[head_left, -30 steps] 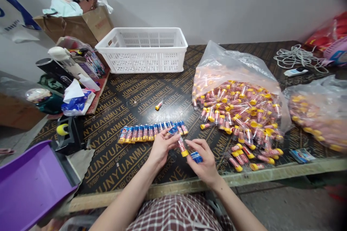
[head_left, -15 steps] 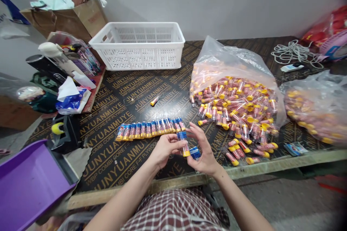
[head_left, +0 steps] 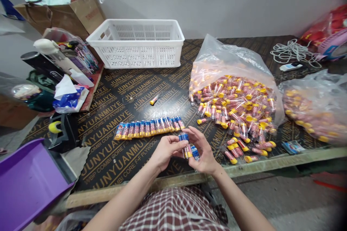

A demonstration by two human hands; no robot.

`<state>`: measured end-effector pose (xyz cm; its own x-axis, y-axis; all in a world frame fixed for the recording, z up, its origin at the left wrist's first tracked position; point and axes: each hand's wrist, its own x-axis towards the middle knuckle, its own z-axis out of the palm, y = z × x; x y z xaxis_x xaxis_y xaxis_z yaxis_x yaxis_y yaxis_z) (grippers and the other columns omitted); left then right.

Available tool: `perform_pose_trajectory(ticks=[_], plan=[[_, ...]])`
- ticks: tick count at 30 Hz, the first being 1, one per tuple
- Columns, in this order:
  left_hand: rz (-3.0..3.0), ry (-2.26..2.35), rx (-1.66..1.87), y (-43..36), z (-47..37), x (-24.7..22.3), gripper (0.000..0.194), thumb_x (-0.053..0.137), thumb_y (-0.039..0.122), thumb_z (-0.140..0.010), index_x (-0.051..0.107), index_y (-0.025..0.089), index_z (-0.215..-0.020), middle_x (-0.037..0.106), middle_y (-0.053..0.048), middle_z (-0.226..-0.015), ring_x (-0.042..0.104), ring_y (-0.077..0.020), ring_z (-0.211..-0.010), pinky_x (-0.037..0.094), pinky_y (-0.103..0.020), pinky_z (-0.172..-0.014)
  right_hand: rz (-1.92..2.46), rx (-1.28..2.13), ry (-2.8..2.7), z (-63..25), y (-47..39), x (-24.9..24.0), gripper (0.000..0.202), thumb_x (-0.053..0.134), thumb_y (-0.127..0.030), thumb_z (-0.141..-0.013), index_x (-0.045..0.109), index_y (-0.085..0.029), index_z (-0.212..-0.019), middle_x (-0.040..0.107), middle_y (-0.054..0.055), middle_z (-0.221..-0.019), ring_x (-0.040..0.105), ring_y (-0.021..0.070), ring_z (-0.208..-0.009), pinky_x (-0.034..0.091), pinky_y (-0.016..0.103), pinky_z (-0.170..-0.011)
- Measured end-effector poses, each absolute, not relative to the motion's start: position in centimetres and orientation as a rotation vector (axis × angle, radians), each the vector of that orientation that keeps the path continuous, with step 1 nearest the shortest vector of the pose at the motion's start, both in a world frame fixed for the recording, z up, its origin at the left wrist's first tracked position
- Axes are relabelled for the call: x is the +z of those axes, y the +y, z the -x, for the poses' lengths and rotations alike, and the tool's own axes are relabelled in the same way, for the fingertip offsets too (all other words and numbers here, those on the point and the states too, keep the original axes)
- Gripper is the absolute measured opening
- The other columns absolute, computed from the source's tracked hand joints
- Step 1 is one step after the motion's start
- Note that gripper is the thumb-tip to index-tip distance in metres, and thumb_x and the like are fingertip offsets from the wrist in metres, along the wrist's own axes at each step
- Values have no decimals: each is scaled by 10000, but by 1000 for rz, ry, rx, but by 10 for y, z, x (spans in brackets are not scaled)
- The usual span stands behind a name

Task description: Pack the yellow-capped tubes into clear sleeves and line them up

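Between my hands is a small clear tube (head_left: 185, 145) with a blue upper band, a pinkish printed label and a yellow cap at its lower end. My left hand (head_left: 166, 151) pinches its side between thumb and fingers. My right hand (head_left: 204, 151) curls around the same tube, fingertips near the blue end and thumb by the yellow cap. A small blue printed packet (head_left: 195, 152) shows behind the right thumb, partly hidden. Just beyond my hands lies a row of similar tubes (head_left: 148, 129), side by side with blue ends pointing away.
A clear plastic bag (head_left: 217, 48) spills many yellow-capped tubes (head_left: 238, 97) at right, beside a second filled bag (head_left: 325, 90). A white basket (head_left: 138, 56) stands at the back. One loose tube (head_left: 154, 99) lies mid-table. A tape dispenser (head_left: 63, 131) and purple dustpan (head_left: 32, 184) are left.
My right fingers have come in closer to the tube's blue end. The tube has turned slightly in my hands, and the view has shifted a little.
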<state>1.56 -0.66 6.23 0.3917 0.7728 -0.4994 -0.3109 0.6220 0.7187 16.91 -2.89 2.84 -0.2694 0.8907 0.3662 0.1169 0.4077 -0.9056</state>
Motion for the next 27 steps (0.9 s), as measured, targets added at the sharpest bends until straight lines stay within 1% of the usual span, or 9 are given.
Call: perform_pose_trajectory(ticks=[5,10,13,15,17,19,22,25,27], plan=[[-564,937,761,-5,-14,61,387,820,387,-536,651,85,-710,631,-29,-638,573,-103,-544,476,-233,-562,876,995,-1687,-169,-23,29,860,501,-50,-604,249,-236,-1406,438,105,-1367,463,245,-1242,410,406,-1029],[-667,1107,801,0,-7,40,403,675,498,-679,652,112,-790,648,-44,-703,578,-111,-542,467,-236,-535,972,770,-1890,-173,29,24,849,522,-66,-609,268,-233,-1401,466,91,-1346,456,246,-1235,345,436,-1058],[-1001,1259,689,-3,-4,22,287,633,411,-717,663,125,-713,644,-40,-631,562,-128,-523,437,-241,-530,1092,635,-2096,-170,68,12,821,533,-96,-594,318,-197,-1380,520,108,-1285,488,262,-1181,333,456,-1028],[-1290,1305,559,-7,-5,12,186,620,315,-716,693,145,-702,681,-49,-668,598,-164,-606,453,-271,-618,1111,615,-2199,-165,84,3,808,538,-120,-585,343,-177,-1367,548,119,-1251,518,270,-1127,341,461,-996],[-1504,1318,438,-13,-9,5,154,601,256,-716,725,173,-756,713,-50,-754,623,-193,-712,453,-293,-712,1097,619,-2250,-162,89,-6,806,533,-129,-582,350,-176,-1365,551,121,-1254,527,270,-1109,332,464,-989],[-1615,1329,364,-19,-16,0,206,604,245,-716,731,195,-870,716,-51,-830,624,-205,-776,447,-301,-754,1077,621,-2289,-162,87,-10,825,531,-131,-574,341,-189,-1375,509,126,-1310,483,288,-1176,296,480,-1011],[-1695,1360,303,-24,-30,-4,327,650,329,-706,693,215,-1009,688,-64,-912,614,-222,-824,446,-311,-759,1095,657,-2335,-167,90,-5,874,551,-172,-610,240,-211,-1426,320,141,-1460,301,322,-1336,230,512,-1047],[-1748,1383,243,-24,-40,-9,340,647,439,-713,680,218,-969,664,-63,-922,606,-230,-831,443,-315,-739,1178,602,-2325,-161,117,10,863,547,-231,-709,117,-204,-1456,170,147,-1519,197,290,-1386,233,488,-1056],[-1772,1407,223,-23,-44,-12,301,643,439,-724,668,217,-926,660,-53,-918,602,-226,-842,436,-310,-740,1219,481,-2368,-146,145,18,817,531,-226,-755,117,-177,-1457,205,159,-1507,214,266,-1372,254,464,-1047]])
